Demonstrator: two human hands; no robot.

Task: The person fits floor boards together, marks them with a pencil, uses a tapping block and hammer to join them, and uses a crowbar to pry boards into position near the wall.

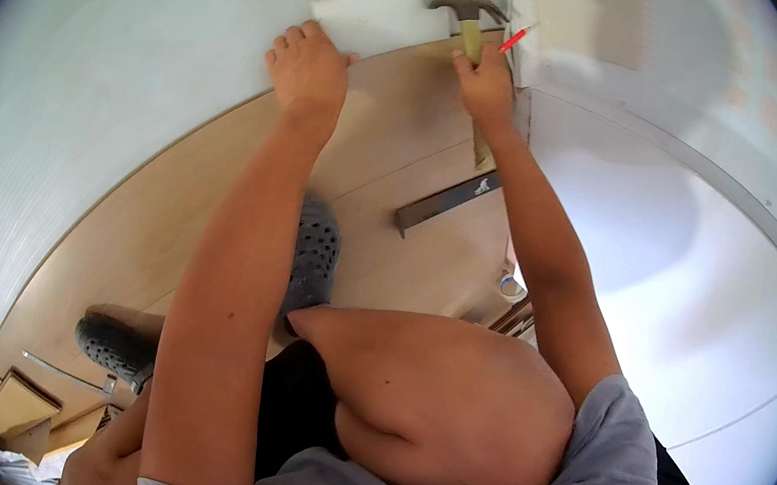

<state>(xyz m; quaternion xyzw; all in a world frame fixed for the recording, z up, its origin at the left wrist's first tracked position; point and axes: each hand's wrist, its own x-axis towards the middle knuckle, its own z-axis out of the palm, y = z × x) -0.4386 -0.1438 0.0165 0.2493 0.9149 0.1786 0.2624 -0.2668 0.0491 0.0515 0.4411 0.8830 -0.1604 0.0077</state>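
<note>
A claw hammer with a dark head and a yellowish handle stands head up in my right hand. My fingers are closed round its handle, and a red pencil-like stick juts out beside them. Below that hand a wooden piece shows; I cannot tell whether it is the handle's end. My left hand has its fingers curled against the pale wall panel, by the lower left end of a white flat piece. What lies under those fingers is hidden.
A dark flat metal strip with a small hooked end lies on the wood-coloured floor. My grey clogs rest on that floor. A tape roll is at the right, and board offcuts lie at lower left. Pale walls stand ahead and right.
</note>
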